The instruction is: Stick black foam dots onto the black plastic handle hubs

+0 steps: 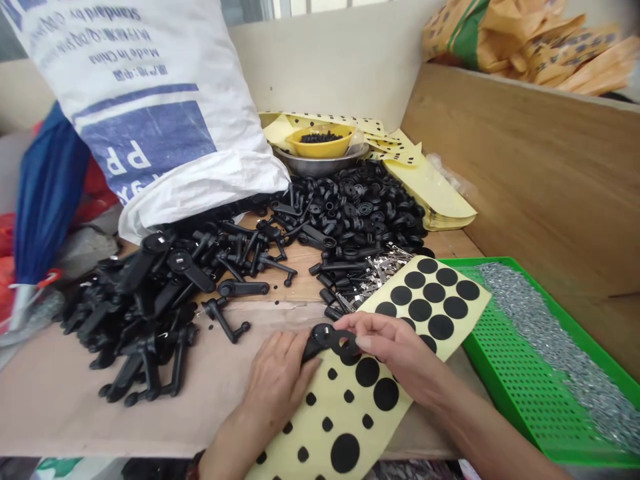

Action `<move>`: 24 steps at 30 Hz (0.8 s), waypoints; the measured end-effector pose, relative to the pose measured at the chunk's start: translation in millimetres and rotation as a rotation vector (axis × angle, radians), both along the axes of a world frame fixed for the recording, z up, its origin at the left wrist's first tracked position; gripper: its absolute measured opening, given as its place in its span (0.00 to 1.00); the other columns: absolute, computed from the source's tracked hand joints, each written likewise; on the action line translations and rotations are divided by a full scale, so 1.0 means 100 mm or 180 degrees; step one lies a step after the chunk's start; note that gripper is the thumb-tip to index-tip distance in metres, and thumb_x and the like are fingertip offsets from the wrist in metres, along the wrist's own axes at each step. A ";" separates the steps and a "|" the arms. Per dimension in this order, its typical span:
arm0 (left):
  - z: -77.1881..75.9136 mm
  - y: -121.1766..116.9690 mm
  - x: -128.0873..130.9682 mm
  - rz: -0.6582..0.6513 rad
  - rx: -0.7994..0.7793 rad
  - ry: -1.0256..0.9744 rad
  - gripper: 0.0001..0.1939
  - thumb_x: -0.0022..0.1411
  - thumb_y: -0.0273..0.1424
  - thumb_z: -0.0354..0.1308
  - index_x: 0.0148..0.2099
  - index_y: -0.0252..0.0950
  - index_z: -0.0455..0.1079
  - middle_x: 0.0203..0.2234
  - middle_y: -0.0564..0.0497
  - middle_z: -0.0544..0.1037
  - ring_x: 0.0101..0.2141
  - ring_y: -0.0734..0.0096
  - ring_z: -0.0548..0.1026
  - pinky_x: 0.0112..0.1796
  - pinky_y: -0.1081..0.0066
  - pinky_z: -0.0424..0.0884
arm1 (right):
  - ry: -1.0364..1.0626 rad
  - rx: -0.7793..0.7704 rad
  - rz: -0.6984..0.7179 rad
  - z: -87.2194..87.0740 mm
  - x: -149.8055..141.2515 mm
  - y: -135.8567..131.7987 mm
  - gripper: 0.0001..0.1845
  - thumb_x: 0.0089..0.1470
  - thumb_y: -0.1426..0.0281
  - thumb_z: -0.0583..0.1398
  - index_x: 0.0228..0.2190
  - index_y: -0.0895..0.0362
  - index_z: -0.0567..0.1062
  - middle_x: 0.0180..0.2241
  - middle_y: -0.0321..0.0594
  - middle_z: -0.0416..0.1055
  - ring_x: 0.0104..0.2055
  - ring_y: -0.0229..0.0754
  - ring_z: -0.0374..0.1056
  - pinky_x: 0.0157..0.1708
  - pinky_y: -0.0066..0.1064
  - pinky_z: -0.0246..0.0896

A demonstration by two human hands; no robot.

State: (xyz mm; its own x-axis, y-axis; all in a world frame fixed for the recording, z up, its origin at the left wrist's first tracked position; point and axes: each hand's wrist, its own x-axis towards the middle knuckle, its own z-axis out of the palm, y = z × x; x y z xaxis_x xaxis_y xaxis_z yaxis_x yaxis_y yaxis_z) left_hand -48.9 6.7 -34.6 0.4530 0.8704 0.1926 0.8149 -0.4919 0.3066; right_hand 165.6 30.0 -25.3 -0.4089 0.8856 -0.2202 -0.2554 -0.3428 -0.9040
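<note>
Hands, tray of silvery bits

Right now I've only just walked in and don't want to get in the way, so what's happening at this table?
A person's left hand holds a black handle, and the right hand holds a black ring by its fingers at the handle's round end; whether they touch is hard to tell. Beneath the hands lies a yellow sheet with black discs. A pile of black handles lies to the left, and a green tray of small metal pieces to the right.
</note>
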 end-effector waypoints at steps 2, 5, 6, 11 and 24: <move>0.06 0.04 0.02 0.0123 -0.0534 -0.0337 0.11 0.64 0.31 0.51 0.47 0.36 0.67 0.35 0.46 0.77 0.35 0.59 0.73 0.37 0.62 0.70 | 0.0053 -0.0030 0.0041 -0.02 -0.01 -0.01 0.12 0.46 0.67 0.62 0.19 0.56 0.65 0.41 0.42 0.72 0.40 0.45 0.65 0.41 0.34 0.56; 0.20 0.12 0.04 0.0266 -0.1455 -0.0779 0.09 0.60 0.28 0.52 0.44 0.38 0.68 0.36 0.49 0.78 0.37 0.62 0.74 0.39 0.64 0.68 | 0.0096 -0.0071 0.0107 -0.04 -0.03 -0.02 0.13 0.46 0.65 0.63 0.20 0.56 0.65 0.39 0.41 0.72 0.38 0.44 0.64 0.38 0.34 0.56; 0.24 0.16 0.04 0.0271 -0.1694 -0.0866 0.10 0.59 0.26 0.52 0.43 0.38 0.68 0.36 0.51 0.78 0.36 0.63 0.74 0.39 0.65 0.68 | 0.0077 -0.0057 0.0131 -0.04 -0.04 -0.02 0.13 0.45 0.65 0.63 0.20 0.56 0.65 0.38 0.41 0.71 0.37 0.44 0.64 0.38 0.34 0.56; 0.30 0.24 0.08 0.0211 -0.2216 -0.1271 0.17 0.53 0.22 0.49 0.44 0.39 0.70 0.34 0.53 0.78 0.36 0.65 0.74 0.37 0.69 0.66 | -0.0232 0.0181 0.0078 -0.09 -0.03 -0.01 0.12 0.47 0.64 0.63 0.19 0.56 0.67 0.36 0.41 0.69 0.36 0.42 0.62 0.38 0.34 0.55; 0.36 0.18 0.06 0.0440 -0.2752 -0.2032 0.23 0.52 0.22 0.46 0.47 0.38 0.74 0.34 0.53 0.80 0.28 0.72 0.72 0.27 0.75 0.65 | -0.0436 0.0294 0.0230 -0.02 -0.03 -0.01 0.13 0.48 0.63 0.62 0.20 0.56 0.68 0.37 0.41 0.70 0.37 0.44 0.63 0.36 0.34 0.56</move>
